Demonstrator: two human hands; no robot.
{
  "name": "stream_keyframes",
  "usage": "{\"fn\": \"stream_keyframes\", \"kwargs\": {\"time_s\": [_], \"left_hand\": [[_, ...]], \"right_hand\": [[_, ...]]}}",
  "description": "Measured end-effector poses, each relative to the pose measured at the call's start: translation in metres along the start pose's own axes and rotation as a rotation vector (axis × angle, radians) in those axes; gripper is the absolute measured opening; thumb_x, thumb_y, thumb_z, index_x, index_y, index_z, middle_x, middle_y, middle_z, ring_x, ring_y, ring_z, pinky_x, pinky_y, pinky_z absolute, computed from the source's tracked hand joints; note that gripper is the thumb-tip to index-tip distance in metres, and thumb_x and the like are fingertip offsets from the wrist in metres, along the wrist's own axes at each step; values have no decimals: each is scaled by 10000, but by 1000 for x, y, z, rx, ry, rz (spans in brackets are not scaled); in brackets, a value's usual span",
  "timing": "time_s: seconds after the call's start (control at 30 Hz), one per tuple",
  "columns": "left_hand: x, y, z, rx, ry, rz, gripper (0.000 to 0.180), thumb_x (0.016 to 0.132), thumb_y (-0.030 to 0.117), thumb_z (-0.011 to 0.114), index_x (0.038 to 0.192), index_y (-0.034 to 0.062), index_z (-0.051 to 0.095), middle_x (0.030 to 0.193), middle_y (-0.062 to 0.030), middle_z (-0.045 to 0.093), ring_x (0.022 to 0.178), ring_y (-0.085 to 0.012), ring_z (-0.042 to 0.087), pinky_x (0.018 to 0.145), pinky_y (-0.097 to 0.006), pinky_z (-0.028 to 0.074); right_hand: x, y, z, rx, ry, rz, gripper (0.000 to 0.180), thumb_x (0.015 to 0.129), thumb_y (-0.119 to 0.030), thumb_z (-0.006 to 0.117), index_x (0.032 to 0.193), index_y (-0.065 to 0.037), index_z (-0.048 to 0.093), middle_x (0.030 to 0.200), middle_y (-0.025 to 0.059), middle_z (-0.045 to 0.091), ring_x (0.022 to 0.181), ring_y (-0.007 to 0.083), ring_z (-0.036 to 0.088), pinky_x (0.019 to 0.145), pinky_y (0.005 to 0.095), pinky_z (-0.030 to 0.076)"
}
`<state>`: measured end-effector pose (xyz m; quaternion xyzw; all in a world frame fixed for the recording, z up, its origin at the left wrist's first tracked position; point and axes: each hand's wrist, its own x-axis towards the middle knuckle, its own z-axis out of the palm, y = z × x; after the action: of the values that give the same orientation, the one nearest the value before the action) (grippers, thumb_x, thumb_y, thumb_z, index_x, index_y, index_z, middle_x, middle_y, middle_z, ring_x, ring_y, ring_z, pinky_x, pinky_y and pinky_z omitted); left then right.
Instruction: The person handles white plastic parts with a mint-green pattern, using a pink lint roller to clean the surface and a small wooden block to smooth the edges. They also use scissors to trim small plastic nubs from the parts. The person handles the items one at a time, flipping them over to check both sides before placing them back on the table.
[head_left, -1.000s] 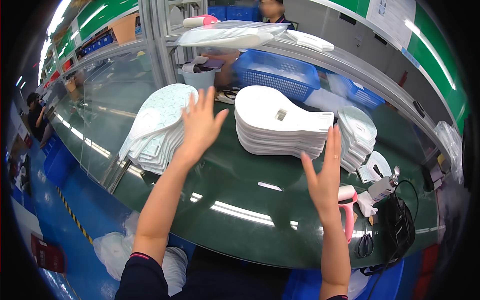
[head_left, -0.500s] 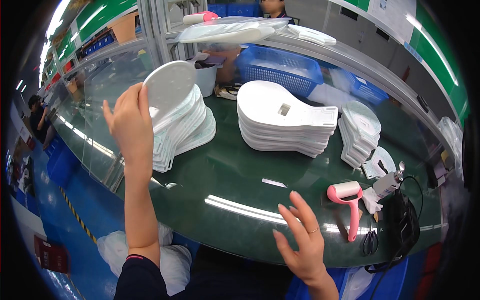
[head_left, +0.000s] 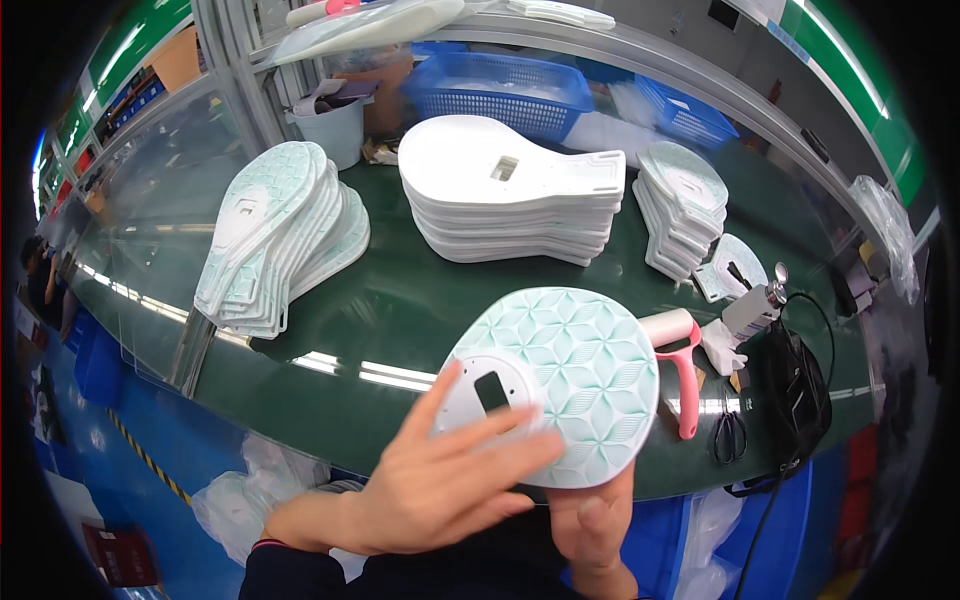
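A rounded panel [head_left: 590, 370] with a mint-green flower-patterned face and a white section with a rectangular slot is up in front of me. My right hand [head_left: 592, 515] grips its lower edge, fingers hidden behind it and thumb in front. Across the slotted end spreads my left hand [head_left: 450, 480], fingers stretched out and partly smeared by motion; whether they touch the face I cannot tell. On the left of the table leans a stack of similar green-patterned paddle-shaped panels [head_left: 275, 190]. A taller stack of plain white panels [head_left: 460, 165] stands in the middle.
Smaller patterned panels [head_left: 685, 185] are stacked at right. Behind the held panel lies a pink-handled lint roller [head_left: 688, 395], near scissors [head_left: 730, 438], a pump bottle [head_left: 750, 312] and a black bag [head_left: 800, 400]. A blue basket [head_left: 500, 90] and a pale bucket [head_left: 335, 130] stand at the back.
My left hand has come from the left stack to the front middle. The panel it held now shows its patterned face, with my right hand gripping it. The view has shifted.
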<state>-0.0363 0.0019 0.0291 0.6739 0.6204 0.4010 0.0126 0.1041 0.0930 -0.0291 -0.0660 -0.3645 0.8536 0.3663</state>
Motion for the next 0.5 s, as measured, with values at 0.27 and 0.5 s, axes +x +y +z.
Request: {"fn": "stream_keyframes", "kwargs": {"time_s": [0.27, 0.5], "left_hand": [[-4, -43, 14, -923, 252, -553, 584, 773, -24, 576, 1290, -21, 303, 1182, -171, 482, 1107, -230, 468, 943, -341, 358], [-14, -30, 14, -1016, 202, -517, 545, 716, -83, 629, 1214, -49, 412, 992, -134, 588, 876, -177, 599, 797, -289, 483]], "right_hand": [[7, -32, -33, -88, 204, -103, 533, 915, -323, 320, 1350, -51, 176, 1355, 135, 293, 1196, 332, 360, 969, 470, 342], [25, -49, -28, 178, 187, -97, 592, 902, -474, 246, 1359, -106, 174, 1343, 146, 304, 1148, 373, 404, 620, 545, 519]]}}
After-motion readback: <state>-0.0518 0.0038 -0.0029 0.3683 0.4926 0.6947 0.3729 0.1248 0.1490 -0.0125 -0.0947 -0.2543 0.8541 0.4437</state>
